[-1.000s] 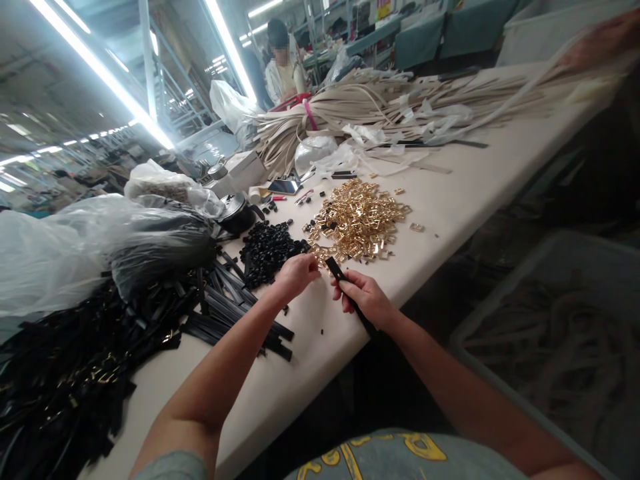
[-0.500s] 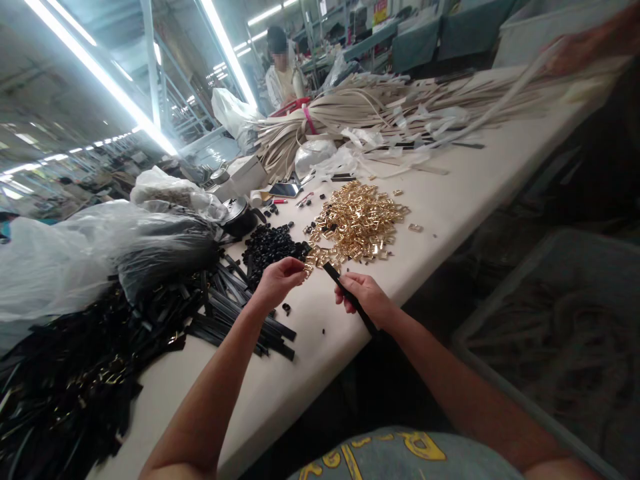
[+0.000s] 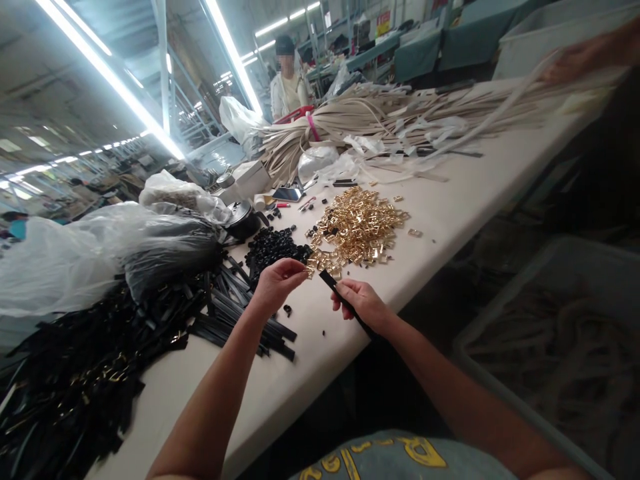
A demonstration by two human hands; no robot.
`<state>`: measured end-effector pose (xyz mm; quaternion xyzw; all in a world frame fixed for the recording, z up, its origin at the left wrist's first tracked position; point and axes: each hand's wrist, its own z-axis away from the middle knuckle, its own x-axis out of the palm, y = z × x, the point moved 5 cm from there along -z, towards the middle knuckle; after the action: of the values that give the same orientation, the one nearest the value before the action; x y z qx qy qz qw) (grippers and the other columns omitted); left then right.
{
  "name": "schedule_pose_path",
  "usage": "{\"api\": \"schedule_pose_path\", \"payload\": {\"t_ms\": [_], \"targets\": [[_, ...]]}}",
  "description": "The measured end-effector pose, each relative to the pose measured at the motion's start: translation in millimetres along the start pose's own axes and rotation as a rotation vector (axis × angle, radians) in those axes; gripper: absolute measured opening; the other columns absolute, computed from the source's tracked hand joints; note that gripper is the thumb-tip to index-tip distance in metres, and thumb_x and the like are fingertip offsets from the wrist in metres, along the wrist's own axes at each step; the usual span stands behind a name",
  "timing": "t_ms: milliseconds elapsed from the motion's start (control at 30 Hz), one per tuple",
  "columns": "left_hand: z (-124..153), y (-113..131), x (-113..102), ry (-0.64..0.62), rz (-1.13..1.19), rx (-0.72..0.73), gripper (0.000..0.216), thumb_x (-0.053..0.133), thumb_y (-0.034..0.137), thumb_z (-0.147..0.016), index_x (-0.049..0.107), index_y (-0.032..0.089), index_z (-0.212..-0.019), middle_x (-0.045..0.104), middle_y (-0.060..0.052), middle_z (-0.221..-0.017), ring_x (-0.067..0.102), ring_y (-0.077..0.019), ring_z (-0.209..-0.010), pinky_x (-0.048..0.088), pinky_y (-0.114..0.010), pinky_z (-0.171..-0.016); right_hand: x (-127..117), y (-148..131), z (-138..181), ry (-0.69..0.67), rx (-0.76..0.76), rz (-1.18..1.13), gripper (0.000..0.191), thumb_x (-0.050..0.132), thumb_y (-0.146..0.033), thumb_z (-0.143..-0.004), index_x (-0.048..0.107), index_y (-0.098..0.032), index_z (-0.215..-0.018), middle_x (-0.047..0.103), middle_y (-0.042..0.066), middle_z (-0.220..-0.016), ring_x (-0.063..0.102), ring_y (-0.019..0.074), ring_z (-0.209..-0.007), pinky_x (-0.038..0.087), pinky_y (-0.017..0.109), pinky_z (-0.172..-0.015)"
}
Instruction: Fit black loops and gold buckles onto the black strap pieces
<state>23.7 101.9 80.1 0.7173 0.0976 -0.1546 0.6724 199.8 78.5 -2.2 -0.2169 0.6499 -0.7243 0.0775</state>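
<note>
My right hand (image 3: 363, 305) is closed round a narrow black strap (image 3: 333, 285) whose free end points up and left. My left hand (image 3: 278, 281) pinches a small gold buckle (image 3: 309, 268) right beside that strap end. Both hands hover over the near edge of the white table (image 3: 465, 193). Just beyond them lies a heap of gold buckles (image 3: 356, 228), and left of it a heap of small black loops (image 3: 273, 245).
A pile of black straps (image 3: 150, 327) and clear plastic bags (image 3: 95, 250) fill the table's left. Beige straps (image 3: 380, 117) are bundled at the far end, where another person's hand (image 3: 583, 57) pulls one. A grey bin (image 3: 560, 333) stands on the right. A person stands beyond the table.
My left hand lifted a gold buckle out of the heap and brought it back beside the strap end. My right hand kept its grip on the strap.
</note>
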Motion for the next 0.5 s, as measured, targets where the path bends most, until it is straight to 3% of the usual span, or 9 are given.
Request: {"api": "schedule_pose_path", "payload": {"t_ms": [167,333,500], "targets": [[10.0,27.3,-1.0,0.088,-0.29,0.339,0.011,0.068,0.029,-0.08,0.07,0.018,-0.083,0.063,-0.002,-0.08,0.057,-0.0103,-0.065,0.047,-0.022,-0.059,5.7,1.2,0.9,-0.027,-0.002,0.007,0.043,0.052,-0.055,-0.086,0.061,-0.014,-0.08,0.063,0.001,-0.066,0.049,0.0057,-0.043,0.039,0.019,-0.042],[26.0,56.6,13.1,0.037,-0.651,0.684,0.009,0.06,0.018,-0.086,0.069,0.019,-0.089,0.067,-0.005,-0.09,0.064,-0.0125,-0.076,0.051,-0.024,-0.07,21.0,-5.1,3.3,-0.105,-0.015,-0.044,0.038,0.057,-0.052,-0.085,0.064,-0.014,-0.089,0.062,-0.001,-0.062,0.049,0.006,-0.042,0.038,0.018,-0.041],[35.0,64.3,15.9,0.052,-0.702,0.758,0.011,0.057,0.016,-0.088,0.067,0.02,-0.093,0.069,-0.005,-0.093,0.067,-0.0138,-0.082,0.054,-0.025,-0.073,26.6,-14.2,9.0,-0.145,-0.068,-0.208,0.039,0.06,-0.054,-0.084,0.064,-0.015,-0.089,0.062,-0.001,-0.061,0.049,0.0066,-0.042,0.036,0.019,-0.041]]}}
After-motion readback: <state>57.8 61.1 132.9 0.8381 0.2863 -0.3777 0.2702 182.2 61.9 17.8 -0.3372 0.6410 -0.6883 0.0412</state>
